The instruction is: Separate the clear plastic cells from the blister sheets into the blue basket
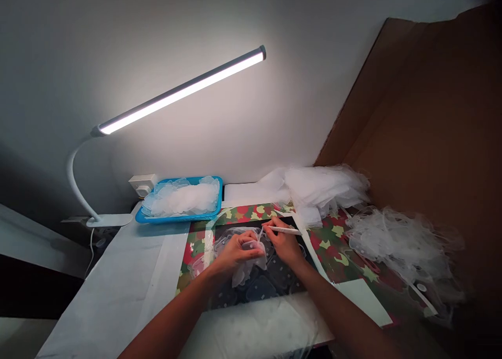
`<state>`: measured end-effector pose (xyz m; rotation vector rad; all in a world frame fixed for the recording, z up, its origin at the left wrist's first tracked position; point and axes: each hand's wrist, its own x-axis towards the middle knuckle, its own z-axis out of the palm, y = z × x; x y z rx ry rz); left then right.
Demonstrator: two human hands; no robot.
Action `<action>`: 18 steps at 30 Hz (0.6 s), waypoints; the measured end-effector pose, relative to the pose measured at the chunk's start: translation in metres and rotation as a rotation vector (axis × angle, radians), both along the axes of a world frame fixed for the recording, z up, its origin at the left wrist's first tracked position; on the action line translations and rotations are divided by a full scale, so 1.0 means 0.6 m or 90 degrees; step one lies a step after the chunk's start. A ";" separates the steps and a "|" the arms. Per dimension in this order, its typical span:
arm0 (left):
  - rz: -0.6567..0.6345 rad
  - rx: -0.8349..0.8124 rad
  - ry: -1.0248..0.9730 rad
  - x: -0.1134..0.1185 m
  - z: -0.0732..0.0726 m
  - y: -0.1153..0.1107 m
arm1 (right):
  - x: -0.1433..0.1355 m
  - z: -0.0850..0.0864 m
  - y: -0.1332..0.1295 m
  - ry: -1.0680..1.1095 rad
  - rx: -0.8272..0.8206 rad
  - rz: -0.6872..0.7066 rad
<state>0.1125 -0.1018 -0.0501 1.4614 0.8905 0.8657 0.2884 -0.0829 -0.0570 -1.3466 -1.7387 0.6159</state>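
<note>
My left hand (235,253) pinches a piece of sheer white fabric (248,269) that hangs over a dark work mat (270,285). Just to its right, my right hand (284,241) grips a thin white pen-like tool (283,230), its tip pointing left toward the fabric by the left fingers. Under both hands the dark mat shows pale dotted outlines of more translucent pieces. The mat lies on a red, green and yellow patterned cloth (333,244).
A blue tray (178,216) of cut white pieces sits at the back left beside a wall socket (141,184). A lit bar lamp (184,89) arches overhead. Heaps of white tulle (325,191) and scraps (403,244) lie right, against a cardboard sheet (431,123).
</note>
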 end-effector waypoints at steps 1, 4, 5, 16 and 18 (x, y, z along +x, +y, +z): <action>-0.050 -0.036 -0.010 -0.004 0.002 0.000 | 0.001 -0.001 0.004 0.001 0.004 0.006; -0.138 -0.151 -0.018 -0.014 0.006 0.001 | -0.004 -0.002 0.010 0.006 0.022 0.036; -0.158 -0.185 -0.019 -0.018 0.007 0.001 | -0.007 -0.003 0.011 0.007 0.029 0.041; -0.356 -0.191 0.034 -0.029 0.056 -0.024 | 0.052 -0.018 0.047 -0.066 0.094 -0.123; -0.258 -0.144 0.043 -0.020 0.061 -0.033 | 0.072 -0.018 0.052 -0.044 0.084 -0.127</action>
